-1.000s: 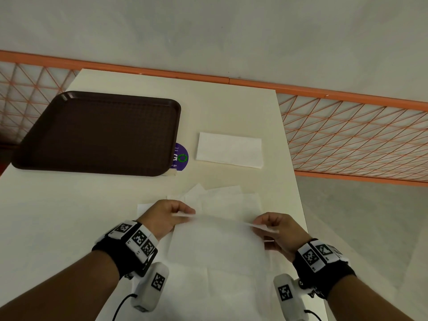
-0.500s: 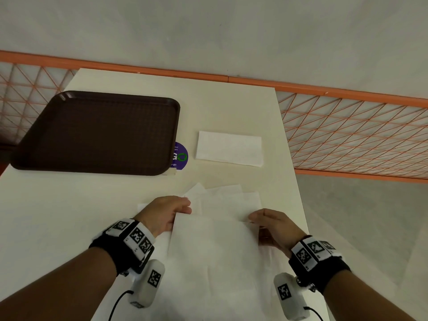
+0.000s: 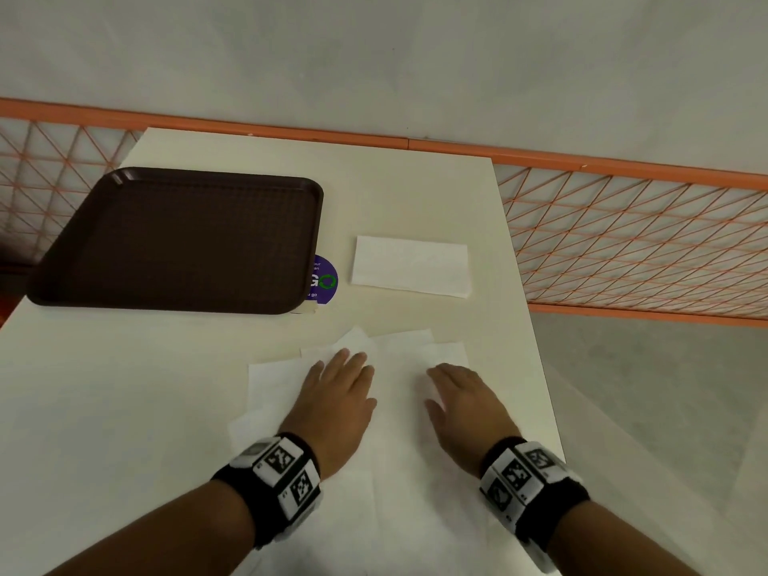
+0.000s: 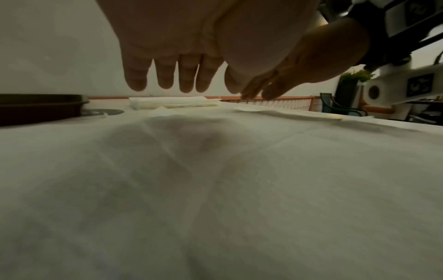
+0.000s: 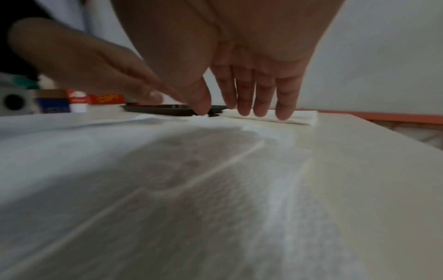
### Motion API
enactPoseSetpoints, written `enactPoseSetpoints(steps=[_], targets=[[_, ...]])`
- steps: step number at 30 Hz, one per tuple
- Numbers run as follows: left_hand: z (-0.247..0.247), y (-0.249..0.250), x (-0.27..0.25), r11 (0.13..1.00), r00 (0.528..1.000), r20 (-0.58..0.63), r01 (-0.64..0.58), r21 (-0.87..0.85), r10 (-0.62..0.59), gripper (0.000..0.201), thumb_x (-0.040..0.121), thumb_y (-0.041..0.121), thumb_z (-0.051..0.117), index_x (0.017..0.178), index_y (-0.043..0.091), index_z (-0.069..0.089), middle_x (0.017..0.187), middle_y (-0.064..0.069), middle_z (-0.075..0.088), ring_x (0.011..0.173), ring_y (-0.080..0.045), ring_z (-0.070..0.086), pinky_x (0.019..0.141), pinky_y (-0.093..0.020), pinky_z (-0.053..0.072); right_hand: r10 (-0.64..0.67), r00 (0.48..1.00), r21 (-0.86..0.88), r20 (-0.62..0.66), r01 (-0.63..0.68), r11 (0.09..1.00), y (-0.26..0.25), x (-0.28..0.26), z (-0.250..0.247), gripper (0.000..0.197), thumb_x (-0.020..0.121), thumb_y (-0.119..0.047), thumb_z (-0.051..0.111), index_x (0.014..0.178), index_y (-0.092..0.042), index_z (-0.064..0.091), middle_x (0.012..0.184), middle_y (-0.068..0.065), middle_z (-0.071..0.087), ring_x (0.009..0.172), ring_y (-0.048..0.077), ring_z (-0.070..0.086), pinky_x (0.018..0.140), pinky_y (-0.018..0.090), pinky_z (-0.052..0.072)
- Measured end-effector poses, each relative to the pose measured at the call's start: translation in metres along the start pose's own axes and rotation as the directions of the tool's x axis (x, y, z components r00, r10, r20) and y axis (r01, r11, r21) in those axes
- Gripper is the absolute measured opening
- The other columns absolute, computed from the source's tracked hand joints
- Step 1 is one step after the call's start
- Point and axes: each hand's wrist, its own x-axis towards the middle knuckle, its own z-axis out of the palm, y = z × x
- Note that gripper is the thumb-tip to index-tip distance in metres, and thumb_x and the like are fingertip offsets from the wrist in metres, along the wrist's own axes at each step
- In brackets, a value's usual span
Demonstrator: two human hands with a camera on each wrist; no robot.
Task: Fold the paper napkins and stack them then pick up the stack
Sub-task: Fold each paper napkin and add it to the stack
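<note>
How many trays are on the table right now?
1. The brown tray lies at the table's far left, left of the folded napkin stack. No other tray is visible in any view.

Cream table [image 3: 415, 201] w/ tray [image 3: 178, 243], sticker [image 3: 326, 280], napkins [image 3: 411, 270].

Under your hands you have loose white paper napkins [image 3: 399, 430], thin, matt and faintly fibrous, creased where they were folded. Beyond them lies the folded white paper napkin stack [image 3: 410, 266], equally matt, its layered edges showing from your wrist views. Left of that stack, the dark brown plastic tray [image 3: 178, 243] has a grid-textured floor and smooth rim. The cream table top [image 3: 415, 193] beneath looks smooth, laminate-like, with a dull sheen.
</note>
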Motion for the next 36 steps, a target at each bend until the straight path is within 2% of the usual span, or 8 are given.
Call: enactPoseSetpoints(steps=[3,5,8,11,15,19,24,36], targets=[[0.009,0.021,-0.009,1.000,0.998,0.063,0.007,0.023,-0.009,0.058,0.097,0.037,0.019,0.146,0.009,0.033,0.156,-0.007,0.022,0.144,-0.025,0.020,0.111,-0.051,0.027,-0.082,0.985,-0.114,0.149,0.100,0.989,-0.015,-0.012,0.021,0.059,0.102,-0.034,0.016,0.153,-0.013,-0.002,0.159,0.000,-0.011,0.149,0.022,-0.007,0.119,0.039,-0.004],[0.021,0.020,-0.013,0.999,0.994,0.104,0.025,0.048,-0.030,0.062,0.096,0.041,0.009,0.150,0.012,0.013,0.157,-0.003,-0.001,0.146,-0.022,0.002,0.115,-0.049,0.011,-0.092,0.977,-0.128,0.191,0.117,0.985,-0.018,-0.017,0.038,0.061,0.098,-0.035,0.013,0.153,-0.011,0.003,0.155,0.004,-0.012,0.148,0.026,-0.002,0.119,0.050,0.004],[0.031,0.010,-0.021,0.997,0.979,0.201,0.032,0.064,-0.044,0.059,0.100,0.043,0.012,0.144,0.012,0.035,0.154,-0.005,0.028,0.141,-0.027,0.028,0.112,-0.050,0.025,-0.068,0.986,-0.195,0.154,0.098,0.976,-0.011,-0.020,0.050,0.059,0.097,-0.042,0.029,0.146,-0.010,0.035,0.153,0.008,0.021,0.140,0.028,0.033,0.109,0.053,0.036],[0.038,-0.004,-0.024,0.993,0.959,0.279,0.019,0.115,-0.050,0.063,0.100,0.049,0.009,0.139,0.011,0.039,0.149,-0.007,0.041,0.136,-0.026,0.030,0.103,-0.049,0.024,-0.069,0.986,-0.227,0.149,0.102,0.969,0.006,-0.024,0.048,0.067,0.100,-0.054,0.020,0.151,-0.011,0.018,0.158,0.006,0.013,0.146,0.027,0.018,0.118,0.048,0.006],[0.024,-0.010,-0.027,0.989,0.962,0.241,0.105,0.107,-0.129,0.076,0.097,0.054,0.003,0.138,0.010,0.049,0.151,-0.006,0.036,0.136,-0.027,0.040,0.110,-0.049,0.032,0.088,0.981,-0.270,0.173,-0.039,0.962,0.027,-0.033,0.042,0.068,0.099,-0.057,0.018,0.143,-0.009,0.039,0.151,0.007,0.035,0.135,0.026,0.041,0.108,0.048,0.021],[-0.002,0.000,-0.014,0.983,0.945,0.281,0.137,0.119,-0.166,0.084,0.082,0.067,0.005,0.144,0.015,0.029,0.151,-0.005,0.027,0.136,-0.026,0.030,0.112,-0.040,0.024,0.082,0.982,-0.237,0.171,-0.040,0.971,0.023,-0.031,0.030,0.078,0.093,-0.057,0.004,0.150,-0.009,0.025,0.160,0.005,0.015,0.146,0.028,0.021,0.115,0.051,0.011],[-0.032,0.006,0.020,0.971,0.887,0.396,0.220,0.090,-0.237,0.061,0.081,0.061,0.058,0.125,0.020,0.045,0.126,0.000,0.045,0.119,-0.022,0.042,0.099,-0.037,0.037,0.098,0.985,-0.244,0.142,-0.061,0.968,0.009,-0.008,-0.002,0.058,0.087,-0.056,0.045,0.131,-0.018,0.044,0.132,0.000,0.042,0.121,0.024,0.040,0.104,0.042,0.034],[-0.046,0.013,0.027,0.960,0.818,0.529,0.279,-0.017,-0.228,0.037,0.085,0.036,0.065,0.115,0.016,0.055,0.117,-0.003,0.060,0.107,-0.024,0.059,0.087,-0.031,0.044,0.169,0.943,-0.269,0.288,-0.090,0.959,-0.001,0.013,-0.023,0.041,0.080,-0.052,0.065,0.108,-0.022,0.060,0.116,0.001,0.046,0.111,0.024,0.044,0.096,0.041,0.040]])
